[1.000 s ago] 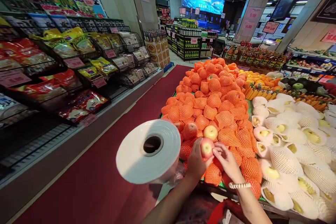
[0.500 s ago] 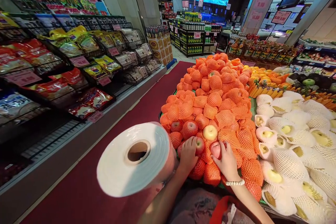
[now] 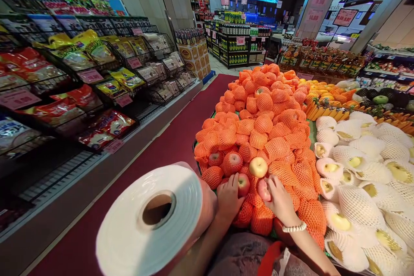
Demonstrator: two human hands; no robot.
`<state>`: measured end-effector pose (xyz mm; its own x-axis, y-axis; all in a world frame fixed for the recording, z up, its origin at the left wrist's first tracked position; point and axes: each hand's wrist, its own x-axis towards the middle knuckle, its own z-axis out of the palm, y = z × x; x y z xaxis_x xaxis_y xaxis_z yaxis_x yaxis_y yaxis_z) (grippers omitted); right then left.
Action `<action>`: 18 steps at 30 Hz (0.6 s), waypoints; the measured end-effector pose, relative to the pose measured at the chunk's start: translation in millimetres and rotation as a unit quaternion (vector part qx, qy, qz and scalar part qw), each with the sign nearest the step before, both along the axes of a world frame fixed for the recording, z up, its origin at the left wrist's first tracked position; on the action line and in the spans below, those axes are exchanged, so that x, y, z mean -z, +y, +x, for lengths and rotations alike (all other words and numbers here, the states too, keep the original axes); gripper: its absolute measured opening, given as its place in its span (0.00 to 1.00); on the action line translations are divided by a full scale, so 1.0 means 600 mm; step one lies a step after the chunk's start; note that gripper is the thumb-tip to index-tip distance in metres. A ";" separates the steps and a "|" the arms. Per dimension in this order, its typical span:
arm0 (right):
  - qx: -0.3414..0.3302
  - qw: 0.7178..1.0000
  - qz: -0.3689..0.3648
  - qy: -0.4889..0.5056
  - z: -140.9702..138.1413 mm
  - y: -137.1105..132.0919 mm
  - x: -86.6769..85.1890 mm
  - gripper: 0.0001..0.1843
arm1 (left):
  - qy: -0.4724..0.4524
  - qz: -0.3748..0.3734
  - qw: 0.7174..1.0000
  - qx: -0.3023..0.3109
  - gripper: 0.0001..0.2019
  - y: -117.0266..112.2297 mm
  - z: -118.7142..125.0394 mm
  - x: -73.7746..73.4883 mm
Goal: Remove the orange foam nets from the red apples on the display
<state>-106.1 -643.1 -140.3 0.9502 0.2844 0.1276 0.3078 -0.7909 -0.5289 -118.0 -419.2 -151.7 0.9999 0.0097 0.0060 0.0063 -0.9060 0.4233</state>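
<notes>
A heap of apples in orange foam nets point(image 3: 258, 125) fills the fruit stand before me. At its near edge my left hand point(image 3: 228, 198) lies curled over a bare red apple point(image 3: 243, 183). Beside it my right hand point(image 3: 280, 200), with a bead bracelet on the wrist, is wrapped round another reddish apple point(image 3: 262, 189). Just beyond my fingers sits a bare yellow apple point(image 3: 258, 166), and a netted red apple point(image 3: 231, 162) lies to its left.
A big roll of thin plastic bags point(image 3: 152, 224) hangs close at lower left. Pears in white foam nets point(image 3: 365, 172) lie to the right. Wire racks of packaged snacks point(image 3: 74, 77) line the left, past a red floor strip point(image 3: 168, 142). Drink shelves point(image 3: 237, 45) stand behind.
A second ago both hands held one red apple up above the pile. They have since dropped and parted, each now resting on its own apple at the pile's near edge. The view has dipped.
</notes>
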 end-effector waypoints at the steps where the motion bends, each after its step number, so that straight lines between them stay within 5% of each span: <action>1: 0.006 1.000 -0.007 -0.001 -0.002 0.002 -0.002 0.34 | -0.008 0.003 1.000 -0.002 0.38 -0.002 -0.003 0.006; 4: -0.009 1.000 -0.008 0.019 0.000 -0.002 -0.019 0.37 | -0.042 -0.005 0.999 0.001 0.40 -0.006 -0.014 0.026; 9: 0.011 1.000 -0.011 -0.017 0.039 -0.053 -0.058 0.21 | -0.197 -0.047 0.979 0.033 0.35 -0.016 -0.036 0.032; 15: -0.004 0.982 -0.190 0.014 0.094 -0.087 -0.038 0.41 | -0.294 -0.096 0.945 0.107 0.24 -0.039 -0.052 -0.004; 18: 0.049 0.984 -0.172 0.010 0.096 -0.101 -0.033 0.42 | -0.305 -0.107 0.937 0.130 0.20 -0.048 -0.054 -0.013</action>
